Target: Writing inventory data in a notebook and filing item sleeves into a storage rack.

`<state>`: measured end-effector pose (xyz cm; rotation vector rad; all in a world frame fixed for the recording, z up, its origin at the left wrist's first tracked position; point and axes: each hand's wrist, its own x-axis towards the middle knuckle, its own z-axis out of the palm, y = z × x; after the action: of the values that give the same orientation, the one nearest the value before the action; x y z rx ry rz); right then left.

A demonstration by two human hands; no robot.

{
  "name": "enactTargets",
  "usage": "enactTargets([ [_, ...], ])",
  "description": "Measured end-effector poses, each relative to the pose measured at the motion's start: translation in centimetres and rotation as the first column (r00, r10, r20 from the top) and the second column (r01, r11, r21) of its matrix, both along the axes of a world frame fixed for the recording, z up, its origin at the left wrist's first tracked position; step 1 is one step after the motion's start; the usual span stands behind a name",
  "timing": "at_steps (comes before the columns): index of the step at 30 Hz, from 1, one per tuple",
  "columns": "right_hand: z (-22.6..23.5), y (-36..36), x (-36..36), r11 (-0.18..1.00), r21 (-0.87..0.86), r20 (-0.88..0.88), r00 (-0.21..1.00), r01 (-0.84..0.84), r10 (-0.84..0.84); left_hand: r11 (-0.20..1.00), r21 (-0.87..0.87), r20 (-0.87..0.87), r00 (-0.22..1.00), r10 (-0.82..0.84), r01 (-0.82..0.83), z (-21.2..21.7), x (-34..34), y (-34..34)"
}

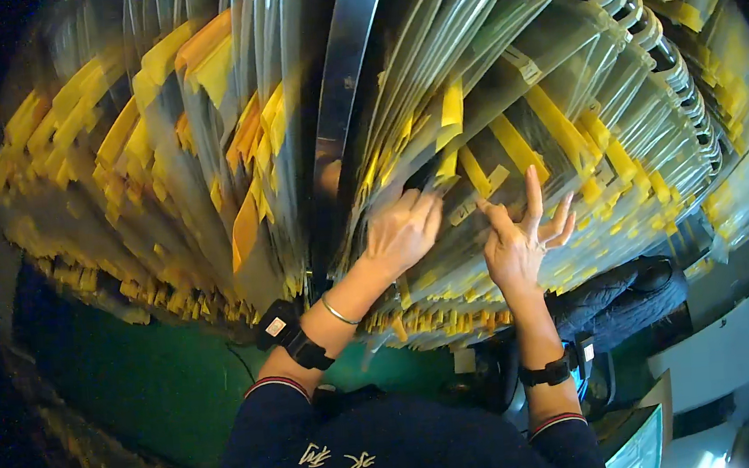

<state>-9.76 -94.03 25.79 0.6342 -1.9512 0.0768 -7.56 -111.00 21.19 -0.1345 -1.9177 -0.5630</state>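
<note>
Many clear plastic sheets with yellow strips and small pale labels hang in a dense row in front of me. My left hand is closed against the edges of these sheets, its fingers curled; what lies inside them is hidden. Just to its right, my right hand is raised over the sheets with its fingers apart. Its thumb is close to a small pale label, and one finger points upward across a yellow strip. Whether the right fingertips touch the sheet I cannot tell.
Metal rings on a rail carry the sheets at the upper right. A shiny upright metal strip divides them from more yellow-tagged sheets at left. Green floor shows below. A dark fabric-covered shape lies right of my right forearm.
</note>
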Motion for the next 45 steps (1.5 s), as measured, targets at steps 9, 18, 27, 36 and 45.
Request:
enactTargets([
  [9, -0.2, 0.2, -0.2, 1.000, -0.002, 0.012, 1.000, -0.004, 0.004, 0.996, -0.066, -0.143, 0.988, -0.063, 0.054, -0.6, -0.7, -0.6],
  [18, -0.3, 0.2, -0.1, 1.000, 0.006, 0.038, 0.999, 0.025, -0.026, 0.972, -0.233, -0.073, 0.997, 0.022, -0.038, -0.5, 0.2, -0.3],
  [27, -0.8, 0.5, -0.9, 0.989, -0.065, -0.006, 0.991, -0.135, 0.135, 0.977, -0.140, -0.039, 0.987, 0.154, -0.158, 0.4, -0.5, 2.0],
  [36, -0.8, 0.8, -1.0, 0.963, -0.083, 0.013, 0.966, -0.255, 0.257, 0.996, -0.081, -0.007, 0.999, -0.037, 0.036, 0.7, 1.0, 1.5],
  [45, 1.7, 0.4, 0.7, 0.878, -0.177, 0.034, 0.889, -0.445, 0.457, 0.993, -0.106, 0.019, 0.999, -0.044, 0.046, -0.4, 1.5, 2.0],
])
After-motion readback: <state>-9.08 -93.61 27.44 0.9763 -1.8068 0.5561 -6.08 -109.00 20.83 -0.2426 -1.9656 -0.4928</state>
